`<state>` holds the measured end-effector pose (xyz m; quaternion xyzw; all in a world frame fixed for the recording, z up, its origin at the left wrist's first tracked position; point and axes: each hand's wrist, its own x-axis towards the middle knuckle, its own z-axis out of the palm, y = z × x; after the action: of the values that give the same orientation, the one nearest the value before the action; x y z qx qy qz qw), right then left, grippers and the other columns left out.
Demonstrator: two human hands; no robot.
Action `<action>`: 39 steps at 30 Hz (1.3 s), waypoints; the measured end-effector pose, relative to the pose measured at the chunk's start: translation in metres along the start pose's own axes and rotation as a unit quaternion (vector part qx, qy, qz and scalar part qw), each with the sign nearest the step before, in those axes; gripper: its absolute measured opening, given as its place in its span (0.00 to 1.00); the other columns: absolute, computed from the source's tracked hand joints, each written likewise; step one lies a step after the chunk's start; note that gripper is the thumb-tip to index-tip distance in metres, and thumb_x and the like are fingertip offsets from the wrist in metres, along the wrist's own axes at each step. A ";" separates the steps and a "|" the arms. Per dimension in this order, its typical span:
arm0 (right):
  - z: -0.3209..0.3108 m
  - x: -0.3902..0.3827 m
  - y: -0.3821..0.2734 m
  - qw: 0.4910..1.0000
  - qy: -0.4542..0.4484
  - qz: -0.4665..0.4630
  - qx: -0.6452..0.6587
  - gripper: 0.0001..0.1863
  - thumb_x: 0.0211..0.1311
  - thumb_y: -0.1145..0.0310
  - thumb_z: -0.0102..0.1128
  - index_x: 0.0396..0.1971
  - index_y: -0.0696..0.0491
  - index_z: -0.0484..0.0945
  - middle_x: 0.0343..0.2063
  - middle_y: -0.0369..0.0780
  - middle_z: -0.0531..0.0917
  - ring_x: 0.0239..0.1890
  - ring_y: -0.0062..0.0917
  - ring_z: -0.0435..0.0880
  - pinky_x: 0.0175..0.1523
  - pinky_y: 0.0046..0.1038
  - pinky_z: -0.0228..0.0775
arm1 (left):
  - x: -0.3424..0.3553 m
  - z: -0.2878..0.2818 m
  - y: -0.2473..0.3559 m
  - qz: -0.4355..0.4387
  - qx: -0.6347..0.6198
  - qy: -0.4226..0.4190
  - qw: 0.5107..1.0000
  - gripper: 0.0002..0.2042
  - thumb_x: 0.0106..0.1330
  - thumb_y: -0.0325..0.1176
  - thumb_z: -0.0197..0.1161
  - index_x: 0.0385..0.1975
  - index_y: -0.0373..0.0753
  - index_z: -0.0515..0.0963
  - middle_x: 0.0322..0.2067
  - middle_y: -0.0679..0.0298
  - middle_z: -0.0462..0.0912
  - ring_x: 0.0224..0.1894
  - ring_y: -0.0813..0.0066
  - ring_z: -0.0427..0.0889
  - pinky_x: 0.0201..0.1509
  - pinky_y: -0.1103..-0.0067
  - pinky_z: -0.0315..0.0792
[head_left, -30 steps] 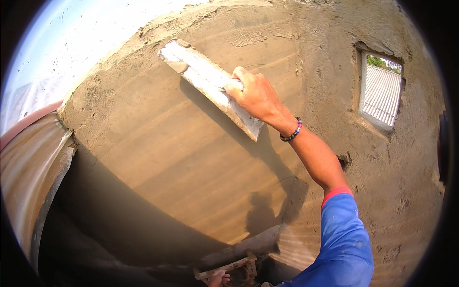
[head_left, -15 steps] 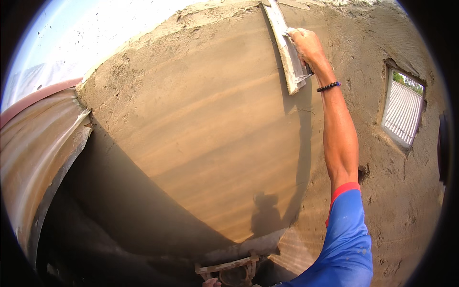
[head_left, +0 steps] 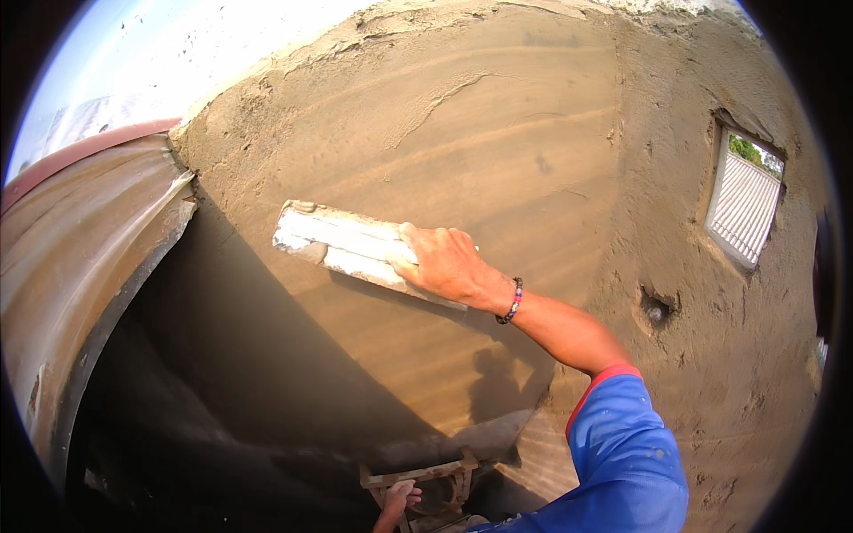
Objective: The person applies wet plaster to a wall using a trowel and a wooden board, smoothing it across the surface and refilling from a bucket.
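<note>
Float (head_left: 351, 251) at wall (head_left: 524, 160), well below its top edge, looks stiff, fairly light, probably slippery if wet, best held by its back, where right hand (head_left: 449, 265) is closed round it; left hand (head_left: 400, 496) half-curled by wooden frame (head_left: 433, 471), can't tell if gripping; no readable writing.

Right hand (head_left: 447, 264) clenched, left hand (head_left: 402, 497) lower
</note>
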<state>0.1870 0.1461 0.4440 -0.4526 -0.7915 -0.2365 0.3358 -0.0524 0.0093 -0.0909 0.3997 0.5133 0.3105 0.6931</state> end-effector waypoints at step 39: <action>-0.204 -0.020 0.206 0.883 0.366 0.291 -0.039 0.21 0.60 0.53 0.57 0.29 0.61 0.76 0.23 0.48 0.81 0.29 0.35 0.82 0.37 0.35 0.72 | -0.034 -0.004 -0.004 -0.056 0.024 0.005 0.998 0.12 0.70 0.42 0.54 0.40 0.41 0.76 0.28 0.63 0.83 0.24 0.73 0.81 0.27 0.79 0.76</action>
<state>0.4392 0.0952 0.5783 -0.5563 -0.4354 -0.3075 0.6375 -0.0658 -0.0204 -0.0793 0.3853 0.5453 0.2613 0.6970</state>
